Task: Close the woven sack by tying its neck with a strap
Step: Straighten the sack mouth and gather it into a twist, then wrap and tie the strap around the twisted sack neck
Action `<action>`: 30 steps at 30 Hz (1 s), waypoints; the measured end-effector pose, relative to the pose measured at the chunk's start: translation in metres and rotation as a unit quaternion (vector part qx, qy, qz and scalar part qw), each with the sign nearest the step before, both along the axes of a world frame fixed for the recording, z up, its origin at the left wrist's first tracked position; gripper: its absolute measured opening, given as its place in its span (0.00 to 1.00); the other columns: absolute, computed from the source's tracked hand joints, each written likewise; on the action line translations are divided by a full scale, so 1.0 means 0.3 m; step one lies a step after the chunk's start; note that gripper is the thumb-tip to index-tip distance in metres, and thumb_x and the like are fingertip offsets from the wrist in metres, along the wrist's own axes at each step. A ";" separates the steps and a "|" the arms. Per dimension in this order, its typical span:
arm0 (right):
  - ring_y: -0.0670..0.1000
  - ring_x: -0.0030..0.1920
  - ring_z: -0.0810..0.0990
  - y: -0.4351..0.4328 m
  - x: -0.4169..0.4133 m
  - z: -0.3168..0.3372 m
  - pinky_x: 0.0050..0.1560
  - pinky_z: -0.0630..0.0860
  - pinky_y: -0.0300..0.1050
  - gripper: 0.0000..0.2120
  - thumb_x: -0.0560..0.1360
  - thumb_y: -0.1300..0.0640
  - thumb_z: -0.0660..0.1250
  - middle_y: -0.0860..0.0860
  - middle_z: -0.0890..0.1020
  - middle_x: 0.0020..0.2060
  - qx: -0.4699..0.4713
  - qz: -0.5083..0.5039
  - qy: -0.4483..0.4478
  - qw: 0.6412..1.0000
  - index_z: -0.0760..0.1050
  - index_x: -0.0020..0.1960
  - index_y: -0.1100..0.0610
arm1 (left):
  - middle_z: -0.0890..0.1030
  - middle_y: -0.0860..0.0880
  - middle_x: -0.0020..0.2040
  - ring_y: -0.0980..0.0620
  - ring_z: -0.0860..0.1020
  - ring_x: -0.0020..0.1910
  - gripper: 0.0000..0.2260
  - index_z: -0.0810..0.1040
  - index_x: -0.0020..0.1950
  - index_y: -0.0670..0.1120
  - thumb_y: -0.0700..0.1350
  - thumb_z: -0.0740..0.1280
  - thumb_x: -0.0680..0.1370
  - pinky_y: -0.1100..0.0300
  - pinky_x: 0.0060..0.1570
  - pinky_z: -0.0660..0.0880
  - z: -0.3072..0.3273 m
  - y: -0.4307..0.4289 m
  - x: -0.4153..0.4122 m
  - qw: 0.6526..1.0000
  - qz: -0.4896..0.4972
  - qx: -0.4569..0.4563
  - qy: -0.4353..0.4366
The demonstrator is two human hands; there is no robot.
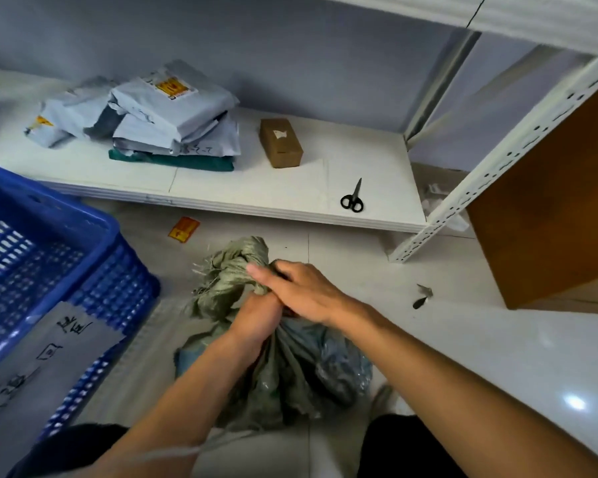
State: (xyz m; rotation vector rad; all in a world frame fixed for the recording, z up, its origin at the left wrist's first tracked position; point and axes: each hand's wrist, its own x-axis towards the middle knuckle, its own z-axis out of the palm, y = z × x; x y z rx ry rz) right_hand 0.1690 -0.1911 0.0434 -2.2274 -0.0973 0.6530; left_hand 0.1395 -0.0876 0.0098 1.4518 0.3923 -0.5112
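Blue crate (pixel 49 257) at far left, handwritten paper sheet (pixel 42 367) against its wall. Grey parcels (pixel 173 112) stacked on low white shelf (pixel 256 194) behind. Orange label (pixel 183 229) lay on floor. Woven sack (pixel 290 367) stood on floor at centre, neck bunched. Left hand (pixel 256 319) clenched round neck below bunched top. Right hand (pixel 301 291) lay over left hand and neck, one digit stretched along cloth; rest of grip could not be told. Cardboard box (pixel 280 143), scissors (pixel 353 198) on shelf further right.
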 end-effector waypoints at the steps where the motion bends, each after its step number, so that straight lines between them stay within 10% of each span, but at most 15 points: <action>1: 0.48 0.51 0.82 -0.006 0.026 -0.016 0.56 0.79 0.51 0.31 0.72 0.24 0.55 0.47 0.83 0.50 0.028 -0.040 -0.003 0.999 0.79 0.52 0.49 | 0.84 0.46 0.57 0.48 0.82 0.55 0.12 0.82 0.61 0.46 0.45 0.63 0.82 0.47 0.61 0.78 0.004 0.002 0.024 1.000 0.012 -0.022 0.012; 4: 0.50 0.52 0.82 -0.043 0.142 -0.104 0.56 0.79 0.50 0.20 0.79 0.37 0.61 0.48 0.84 0.50 0.005 -0.126 -0.071 0.989 0.79 0.57 0.51 | 0.87 0.42 0.44 0.44 0.85 0.46 0.19 0.87 0.38 0.43 0.52 0.65 0.81 0.49 0.57 0.79 -0.033 -0.007 0.081 0.998 0.020 -0.030 0.047; 11: 0.50 0.44 0.84 -0.191 0.335 -0.278 0.49 0.81 0.50 0.10 0.76 0.49 0.65 0.47 0.86 0.40 -0.113 -0.157 -0.108 0.975 0.83 0.45 0.52 | 0.87 0.41 0.45 0.41 0.85 0.51 0.25 0.87 0.39 0.40 0.58 0.63 0.81 0.48 0.59 0.79 -0.089 -0.060 0.195 0.992 0.027 -0.092 0.079; 24: 0.63 0.63 0.77 -0.327 0.693 -0.491 0.57 0.75 0.53 0.16 0.82 0.57 0.57 0.60 0.77 0.64 -0.287 -0.144 -0.176 0.931 0.75 0.66 0.60 | 0.86 0.38 0.43 0.44 0.85 0.37 0.22 0.80 0.39 0.37 0.52 0.62 0.83 0.54 0.42 0.83 -0.244 -0.104 0.494 0.975 0.125 -0.159 0.088; 30: 0.63 0.61 0.78 -0.319 0.844 -0.528 0.59 0.73 0.52 0.15 0.81 0.60 0.59 0.61 0.81 0.59 -0.305 -0.201 -0.177 0.914 0.75 0.65 0.61 | 0.86 0.40 0.42 0.46 0.85 0.38 0.22 0.80 0.35 0.39 0.50 0.62 0.83 0.54 0.41 0.82 -0.300 -0.089 0.509 0.970 0.104 -0.185 0.120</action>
